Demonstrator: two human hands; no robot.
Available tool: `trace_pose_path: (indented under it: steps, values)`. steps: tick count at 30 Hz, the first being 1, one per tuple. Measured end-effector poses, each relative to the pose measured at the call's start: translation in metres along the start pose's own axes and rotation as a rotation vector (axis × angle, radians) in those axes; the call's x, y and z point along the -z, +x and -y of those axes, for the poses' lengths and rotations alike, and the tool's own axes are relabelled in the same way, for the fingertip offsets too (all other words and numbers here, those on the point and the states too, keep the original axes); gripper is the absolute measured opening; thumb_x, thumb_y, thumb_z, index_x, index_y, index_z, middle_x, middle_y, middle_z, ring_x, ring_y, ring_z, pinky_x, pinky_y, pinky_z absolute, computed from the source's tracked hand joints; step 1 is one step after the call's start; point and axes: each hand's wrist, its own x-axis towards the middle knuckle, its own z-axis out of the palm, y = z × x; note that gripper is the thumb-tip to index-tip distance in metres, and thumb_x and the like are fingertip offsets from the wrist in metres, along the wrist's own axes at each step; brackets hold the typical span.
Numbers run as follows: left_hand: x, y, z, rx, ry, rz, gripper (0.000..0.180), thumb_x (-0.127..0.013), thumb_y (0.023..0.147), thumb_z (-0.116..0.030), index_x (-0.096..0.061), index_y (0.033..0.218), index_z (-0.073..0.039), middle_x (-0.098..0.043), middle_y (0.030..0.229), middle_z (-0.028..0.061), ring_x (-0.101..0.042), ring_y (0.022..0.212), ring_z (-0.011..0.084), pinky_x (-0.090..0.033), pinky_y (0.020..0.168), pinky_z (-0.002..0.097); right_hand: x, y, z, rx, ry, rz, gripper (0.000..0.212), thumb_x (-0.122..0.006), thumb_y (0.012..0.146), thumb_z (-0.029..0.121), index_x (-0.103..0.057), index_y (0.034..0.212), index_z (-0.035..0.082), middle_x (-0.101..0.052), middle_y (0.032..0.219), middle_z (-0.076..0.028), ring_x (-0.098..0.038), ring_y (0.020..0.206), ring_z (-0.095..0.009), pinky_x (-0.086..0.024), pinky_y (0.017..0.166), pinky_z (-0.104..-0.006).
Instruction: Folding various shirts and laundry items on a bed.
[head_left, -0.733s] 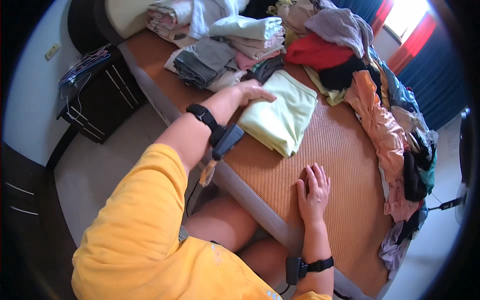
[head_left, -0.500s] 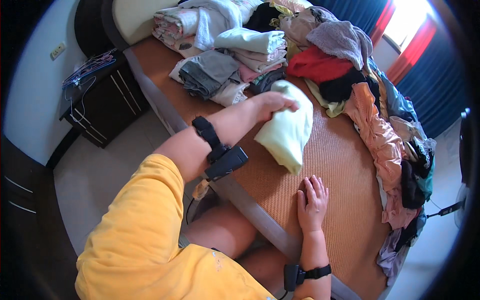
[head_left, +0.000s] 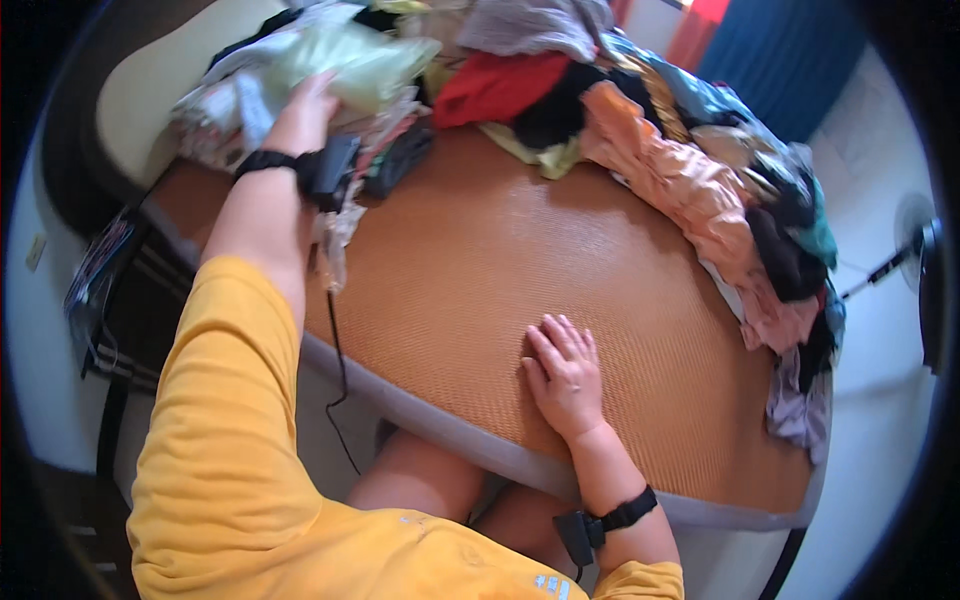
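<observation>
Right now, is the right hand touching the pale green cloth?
Apart. In the head view, brown mat shows between the right hand and the pale green cloth, which is up by the left hand.

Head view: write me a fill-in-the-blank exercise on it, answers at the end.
1. The left hand is at a cloth coloured pale ____.
2. The right hand lies on the woven mat, its palm facing ____.
3. The person's left sleeve is coloured ____.
4. The strap around the right wrist is coloured ____.

Missing words: green; down; yellow; black.
</observation>
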Motion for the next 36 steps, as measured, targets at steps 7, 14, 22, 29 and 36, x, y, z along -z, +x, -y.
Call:
trace_pose_path:
  steps: [7, 14, 22, 29, 36]
  values:
    - [-0.016, 0.029, 0.039, 0.386, -0.754, -0.014, 0.040, -0.046, 0.088, -0.029, -0.051, 0.114, 0.000, -0.055, 0.113, 0.0114, -0.051, 0.106, 0.0232, -0.037, 0.095, 0.0332, 0.004, -0.004, -0.005, 0.004, 0.073, 0.013, 0.038, -0.057, 0.081, 0.024, -0.054, 0.116, 0.010, -0.049, 0.124, -0.014, -0.041, 0.121, -0.030, -0.029, 0.101, -0.0481]
    - [-0.012, 0.033, -0.045, 0.225, 0.311, -0.738, 0.060, -0.072, 0.069, -0.025, -0.047, 0.115, 0.003, -0.053, 0.112, 0.0183, -0.053, 0.100, 0.0310, -0.040, 0.091, 0.0389, 0.036, -0.001, -0.104, -0.115, 0.008, -0.177, 0.058, -0.067, 0.074, 0.023, -0.044, 0.125, 0.009, -0.043, 0.126, -0.022, -0.042, 0.119, -0.032, -0.035, 0.099, -0.0414]
    - [-0.149, -0.132, -0.251, 0.376, -1.020, 0.731, 0.035, -0.065, 0.079, -0.010, -0.048, 0.110, -0.008, -0.052, 0.096, 0.0012, -0.050, 0.090, 0.0097, -0.043, 0.081, 0.0236, 0.090, 0.057, -0.280, -1.009, 0.590, -0.480, 0.077, -0.074, 0.068, 0.029, -0.036, 0.125, -0.007, -0.052, 0.120, -0.019, -0.053, 0.106, -0.027, -0.041, 0.090, -0.0341]
    - [-0.162, -0.169, -0.325, 0.801, -1.289, 1.151, 0.040, -0.050, 0.090, -0.034, -0.040, 0.118, -0.008, -0.052, 0.105, 0.0085, -0.053, 0.098, 0.0189, -0.048, 0.079, 0.0349, 0.075, 0.081, -0.299, -0.452, 0.811, -0.643, 0.030, -0.064, 0.077, 0.015, -0.060, 0.104, 0.001, -0.064, 0.093, -0.010, -0.059, 0.082, -0.018, -0.047, 0.077, -0.0304]
    - [-0.146, -0.133, -0.297, 0.963, -2.133, 0.877, 0.072, -0.045, 0.083, -0.059, -0.035, 0.126, -0.003, -0.051, 0.116, 0.0185, -0.053, 0.105, 0.0326, -0.043, 0.089, 0.0502, 0.082, 0.043, -0.027, 0.073, 0.652, -0.211, 0.010, -0.064, 0.073, 0.005, -0.056, 0.077, 0.005, -0.057, 0.068, -0.008, -0.058, 0.061, -0.017, -0.047, 0.057, -0.0308]
